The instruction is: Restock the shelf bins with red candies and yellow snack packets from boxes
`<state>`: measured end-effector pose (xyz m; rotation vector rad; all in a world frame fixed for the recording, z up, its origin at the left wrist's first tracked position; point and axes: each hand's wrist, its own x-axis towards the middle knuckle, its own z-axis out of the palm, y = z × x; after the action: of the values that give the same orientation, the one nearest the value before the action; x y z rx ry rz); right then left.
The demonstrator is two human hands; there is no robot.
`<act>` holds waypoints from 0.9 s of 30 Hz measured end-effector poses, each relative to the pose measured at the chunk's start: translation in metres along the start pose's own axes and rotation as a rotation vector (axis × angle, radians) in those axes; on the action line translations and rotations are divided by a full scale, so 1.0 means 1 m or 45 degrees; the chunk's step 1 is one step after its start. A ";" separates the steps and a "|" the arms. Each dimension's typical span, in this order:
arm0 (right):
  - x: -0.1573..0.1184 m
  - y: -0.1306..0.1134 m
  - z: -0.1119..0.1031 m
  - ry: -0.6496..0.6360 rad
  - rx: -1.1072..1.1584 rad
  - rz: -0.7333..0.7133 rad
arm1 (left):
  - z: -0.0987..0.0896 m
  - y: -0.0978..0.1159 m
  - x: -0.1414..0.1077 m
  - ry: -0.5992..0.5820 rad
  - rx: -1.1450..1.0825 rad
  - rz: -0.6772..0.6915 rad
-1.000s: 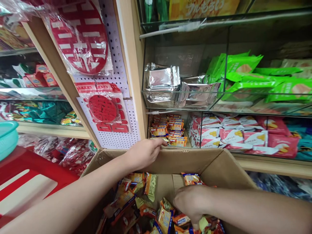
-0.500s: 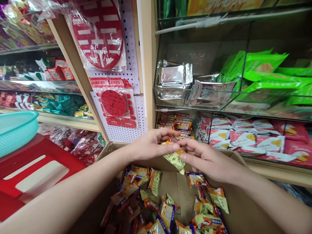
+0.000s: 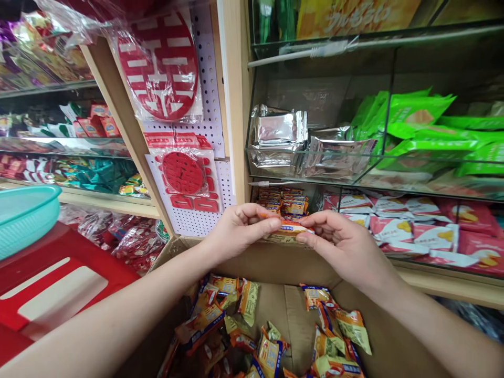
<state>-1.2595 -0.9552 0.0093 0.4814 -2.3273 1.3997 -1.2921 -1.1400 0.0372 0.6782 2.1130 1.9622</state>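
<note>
Between my two hands is a small orange and yellow snack packet (image 3: pixel 290 227), gripped at its two ends. My left hand (image 3: pixel 246 227) pinches the left end with thumb and fingers, and my right hand (image 3: pixel 334 239) pinches the right end. Both hands are above the far wall of an open cardboard box (image 3: pixel 289 262). Loose packets (image 3: pixel 270 352) of the same orange, yellow and blue kind lie at the box's bottom. Just behind my hands, a shelf bin holds stacked orange packets (image 3: pixel 291 202).
Glass shelves at right hold silver packets (image 3: pixel 279 128), green packets (image 3: pixel 417 113) and pink-white packets (image 3: pixel 394 228). A red stool (image 3: pixel 79 262) with a turquoise basket (image 3: pixel 27 218) stands at left. Red decorations (image 3: pixel 183 173) hang on a pegboard.
The packet has turned from hanging tilted to lying level between my hands, showing its orange and blue side. My right hand has shifted slightly right, to the packet's end.
</note>
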 end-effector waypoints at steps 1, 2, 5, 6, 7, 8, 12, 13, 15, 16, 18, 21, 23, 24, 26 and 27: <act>-0.001 0.001 0.000 0.031 -0.044 -0.065 | 0.000 0.001 0.000 -0.026 -0.031 -0.012; -0.003 0.001 -0.001 0.063 -0.078 -0.133 | -0.001 0.002 -0.001 -0.052 -0.085 -0.037; -0.006 -0.001 -0.001 0.078 -0.146 -0.318 | -0.001 0.004 -0.002 -0.184 -0.269 -0.177; -0.006 -0.002 0.000 0.067 -0.150 -0.347 | 0.000 0.003 -0.003 -0.232 -0.298 -0.214; -0.006 -0.003 0.000 0.056 -0.128 -0.348 | 0.000 0.003 -0.003 -0.263 -0.311 -0.226; -0.006 -0.004 0.000 0.047 -0.078 -0.321 | 0.002 0.001 -0.004 -0.266 -0.314 -0.212; -0.001 -0.003 0.003 0.030 0.250 -0.033 | 0.008 -0.006 -0.004 -0.131 -0.222 -0.011; 0.000 -0.002 0.004 0.008 0.318 0.029 | 0.010 -0.008 -0.004 -0.138 -0.186 0.033; 0.002 0.000 0.005 -0.026 0.420 0.109 | 0.014 -0.011 -0.006 -0.190 -0.121 0.082; 0.003 0.001 0.005 -0.034 0.457 0.137 | 0.015 -0.013 -0.008 -0.215 -0.096 0.092; 0.005 0.002 0.004 -0.031 0.504 0.206 | 0.017 -0.013 -0.009 -0.252 -0.075 0.093; 0.006 0.001 -0.001 -0.007 0.580 0.326 | 0.014 -0.012 -0.008 -0.226 -0.130 0.114; 0.006 0.000 -0.004 -0.035 0.620 0.325 | 0.011 -0.011 -0.005 -0.138 -0.173 0.125; 0.006 0.000 -0.005 -0.074 0.614 0.290 | 0.009 -0.011 -0.003 -0.097 -0.171 0.134; 0.004 0.000 -0.005 -0.197 0.502 0.205 | 0.006 -0.012 0.002 -0.074 -0.110 0.161; 0.004 0.001 -0.005 -0.255 0.401 0.171 | 0.004 -0.014 0.004 -0.086 -0.051 0.180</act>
<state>-1.2627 -0.9503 0.0123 0.5875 -2.3363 1.8751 -1.2970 -1.1345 0.0238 0.8951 2.0321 2.0156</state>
